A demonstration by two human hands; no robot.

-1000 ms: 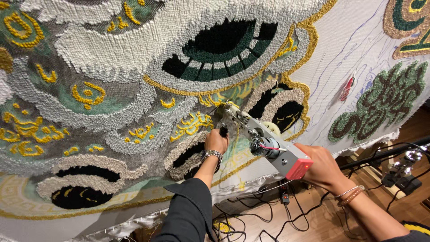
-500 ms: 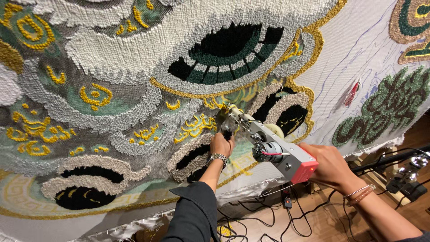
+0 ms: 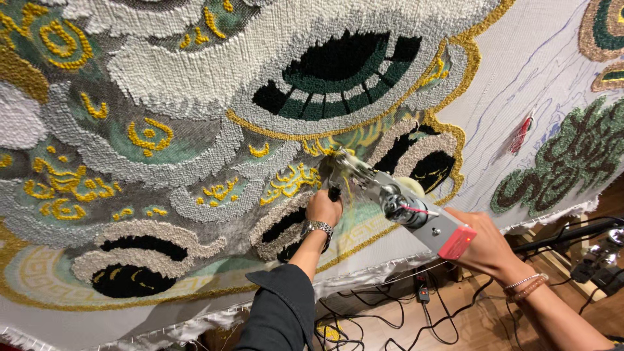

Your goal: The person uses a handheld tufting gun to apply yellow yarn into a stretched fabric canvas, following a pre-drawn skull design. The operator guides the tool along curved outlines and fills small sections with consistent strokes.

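Since the earlier frames my view has drifted a little to the right and down, and the tufting gun [image 3: 396, 201] has crept slightly lower along the yellow line it works on; both hands keep the same grips.

From the head view, I see my left hand [image 3: 323, 208] clenched around the black front handle of the gun, thumb side up, with a metal wristwatch [image 3: 316, 227] on the wrist and a dark sleeve [image 3: 279, 312] below it. My right hand [image 3: 484, 247] is grasping the rear of the gun, wrapped just behind its red end block [image 3: 457, 242]; thin bracelets [image 3: 525, 286] sit on that wrist. The gun is tilted, its needle end pressed against the stretched tufted rug [image 3: 195, 130], right at the yellow yarn [image 3: 325, 146] outline beneath the big white, green and black eye shape [image 3: 338, 71]. A cone of pale yarn [image 3: 408, 186] shows just behind the gun body.

To the right, bare white backing cloth [image 3: 520, 84] carries drawn lines and a green tufted patch [image 3: 572, 156]. Below the frame's edge, black cables [image 3: 390, 318] lie tangled on the wooden floor [image 3: 468, 325].
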